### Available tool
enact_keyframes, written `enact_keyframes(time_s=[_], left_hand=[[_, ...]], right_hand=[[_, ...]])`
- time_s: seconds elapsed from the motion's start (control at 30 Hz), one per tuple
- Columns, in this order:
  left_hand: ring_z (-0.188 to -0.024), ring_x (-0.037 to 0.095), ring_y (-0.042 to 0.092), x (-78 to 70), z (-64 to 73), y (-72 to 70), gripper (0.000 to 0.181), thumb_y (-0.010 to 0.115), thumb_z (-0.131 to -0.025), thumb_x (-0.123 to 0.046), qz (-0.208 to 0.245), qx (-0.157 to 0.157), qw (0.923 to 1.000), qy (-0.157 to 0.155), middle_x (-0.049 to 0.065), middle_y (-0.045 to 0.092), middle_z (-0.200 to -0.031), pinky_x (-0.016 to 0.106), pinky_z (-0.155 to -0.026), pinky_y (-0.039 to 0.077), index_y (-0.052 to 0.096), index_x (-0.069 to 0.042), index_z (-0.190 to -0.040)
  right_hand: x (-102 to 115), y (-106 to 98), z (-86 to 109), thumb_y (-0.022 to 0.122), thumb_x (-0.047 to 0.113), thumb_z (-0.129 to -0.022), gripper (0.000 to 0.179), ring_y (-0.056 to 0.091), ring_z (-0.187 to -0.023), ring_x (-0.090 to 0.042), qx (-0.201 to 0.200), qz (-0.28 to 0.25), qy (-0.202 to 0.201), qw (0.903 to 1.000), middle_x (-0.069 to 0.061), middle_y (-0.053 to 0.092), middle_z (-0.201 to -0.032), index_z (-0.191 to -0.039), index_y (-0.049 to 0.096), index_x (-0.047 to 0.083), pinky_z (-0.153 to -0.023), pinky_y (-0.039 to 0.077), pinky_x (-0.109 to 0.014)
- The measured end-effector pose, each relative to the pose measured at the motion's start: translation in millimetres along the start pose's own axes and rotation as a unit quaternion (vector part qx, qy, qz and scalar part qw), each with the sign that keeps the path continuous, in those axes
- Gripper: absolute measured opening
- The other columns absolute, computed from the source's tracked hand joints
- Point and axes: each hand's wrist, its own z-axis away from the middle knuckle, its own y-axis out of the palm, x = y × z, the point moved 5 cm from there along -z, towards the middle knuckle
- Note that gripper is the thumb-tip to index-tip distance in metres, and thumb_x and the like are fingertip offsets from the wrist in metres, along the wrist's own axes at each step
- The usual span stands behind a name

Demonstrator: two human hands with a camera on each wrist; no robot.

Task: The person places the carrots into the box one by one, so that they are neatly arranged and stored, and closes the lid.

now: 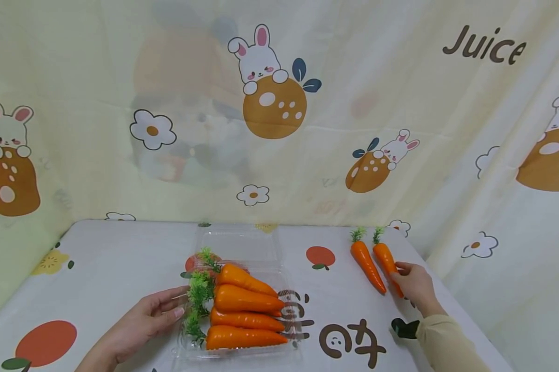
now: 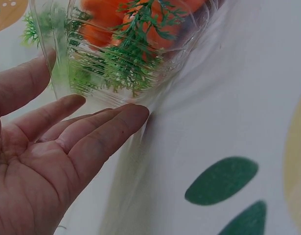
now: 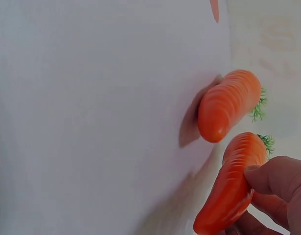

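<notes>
Several orange toy carrots (image 1: pixel 249 298) with green leafy tops lie side by side in a clear plastic box (image 1: pixel 293 356), whose lid (image 1: pixel 242 245) is folded back behind it. My left hand (image 1: pixel 144 318) is at the box's left side, its fairly straight fingertips right at the clear wall (image 2: pixel 67 63). Over on the right, my right hand (image 1: pixel 418 287) pinches a carrot (image 3: pixel 231 188) between thumb and fingers around its middle. Just left of that one, another carrot (image 1: pixel 368 266) rests on the tablecloth, untouched.
A white printed cloth (image 1: pixel 135 258) covers the table. Its back edge meets a cream curtain (image 1: pixel 182 196) with rabbit and flower prints, and more curtain (image 1: pixel 502 279) hangs along the right side.
</notes>
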Motion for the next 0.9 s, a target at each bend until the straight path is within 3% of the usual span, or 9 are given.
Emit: enact_keyframes(time_s=[0.43, 0.9], left_hand=[[-0.136, 0.044, 0.054, -1.1, -1.5, -0.3, 0.071, 0.061, -0.104, -0.028, -0.004, -0.003, 1.0000, -0.003, 0.036, 0.037, -0.156, 0.049, -0.103, 0.054, 0.030, 0.011, -0.155], [-0.137, 0.046, 0.052, -3.0, -0.6, 0.8, 0.070, 0.059, -0.105, -0.027, -0.005, 0.000, 1.0000, 0.001, 0.037, 0.036, -0.155, 0.051, -0.103, 0.054, 0.028, 0.012, -0.155]], right_hand=[[2, -12, 4.5, 0.057, 0.015, -0.103, 0.055, 0.060, -0.103, -0.037, -0.008, -0.011, -0.020, 0.9997, -0.039, 0.049, -0.141, -0.148, 0.041, -0.011, -0.078, 0.063, -0.030], [36, -21, 24.7, 0.058, 0.017, -0.102, 0.054, 0.063, -0.102, -0.036, -0.028, 0.001, -0.090, 0.9955, -0.036, 0.057, -0.135, -0.147, 0.045, -0.010, -0.072, 0.060, -0.025]])
